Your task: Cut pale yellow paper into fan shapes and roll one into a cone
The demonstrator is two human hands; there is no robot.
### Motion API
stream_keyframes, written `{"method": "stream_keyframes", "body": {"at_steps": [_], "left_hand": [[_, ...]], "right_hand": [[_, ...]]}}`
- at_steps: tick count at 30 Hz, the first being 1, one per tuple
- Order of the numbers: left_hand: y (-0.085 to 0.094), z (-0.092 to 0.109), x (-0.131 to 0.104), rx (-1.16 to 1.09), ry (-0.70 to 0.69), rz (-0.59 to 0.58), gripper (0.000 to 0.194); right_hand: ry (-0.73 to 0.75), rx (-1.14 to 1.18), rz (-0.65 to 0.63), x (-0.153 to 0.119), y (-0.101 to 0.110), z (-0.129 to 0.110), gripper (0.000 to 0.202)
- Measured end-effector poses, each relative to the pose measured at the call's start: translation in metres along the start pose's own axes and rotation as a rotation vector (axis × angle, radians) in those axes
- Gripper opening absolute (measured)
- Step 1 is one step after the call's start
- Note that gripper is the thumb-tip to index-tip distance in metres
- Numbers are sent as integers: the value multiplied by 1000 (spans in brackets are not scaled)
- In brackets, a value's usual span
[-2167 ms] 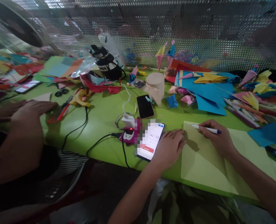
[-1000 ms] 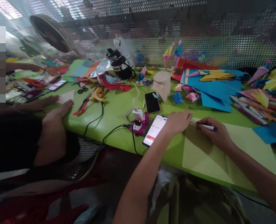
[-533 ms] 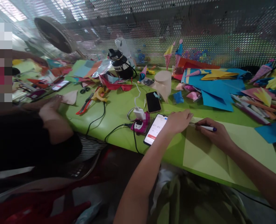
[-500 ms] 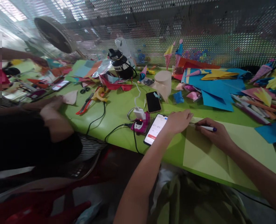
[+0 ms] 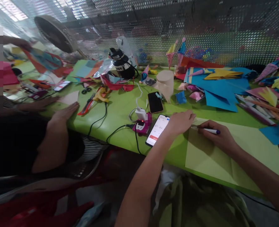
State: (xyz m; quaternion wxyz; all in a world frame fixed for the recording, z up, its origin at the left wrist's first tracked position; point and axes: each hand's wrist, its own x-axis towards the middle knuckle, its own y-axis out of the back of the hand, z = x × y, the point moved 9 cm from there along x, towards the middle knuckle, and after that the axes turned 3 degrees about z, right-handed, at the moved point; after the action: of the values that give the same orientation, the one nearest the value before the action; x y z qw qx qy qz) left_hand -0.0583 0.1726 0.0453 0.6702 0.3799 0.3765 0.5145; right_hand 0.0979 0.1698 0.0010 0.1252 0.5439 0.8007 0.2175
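A large pale yellow sheet lies on the green table before me, with a crease across it. My right hand grips a white pen with a purple end, held low over the sheet's upper left part. My left hand rests at the sheet's top left corner, its fingers together; whatever is under the fingertips is too small to make out. Beneath my left wrist lies a lit phone showing a timer. A dark phone lies farther back.
A purple power strip with cables is left of the lit phone. Behind stand a paper roll and a black bottle. Blue paper and markers lie right. At left, another person's hands touch pale paper.
The other person's hands have spread apart on the pale paper at left. Farther back, another hand has lifted orange and blue paper. My own hands and the pen look almost unmoved.
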Motion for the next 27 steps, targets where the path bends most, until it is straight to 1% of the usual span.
{"method": "stream_keyframes", "body": {"at_steps": [6,12,20,27], "left_hand": [[-1,0,1,3,-1,-3,38],[-1,0,1,-2,-2,-5,38],[-1,-1,0,-2,13,-20,40],[-2,-2,1,-13,5,-8,39]], "right_hand": [[-5,23,-18,-3,-2,-1,20],[6,46,-60,-7,-4,-5,27],[0,36,-96,-12,-5,-13,29],[0,43,-139,-17,-9,-9,26]]}}
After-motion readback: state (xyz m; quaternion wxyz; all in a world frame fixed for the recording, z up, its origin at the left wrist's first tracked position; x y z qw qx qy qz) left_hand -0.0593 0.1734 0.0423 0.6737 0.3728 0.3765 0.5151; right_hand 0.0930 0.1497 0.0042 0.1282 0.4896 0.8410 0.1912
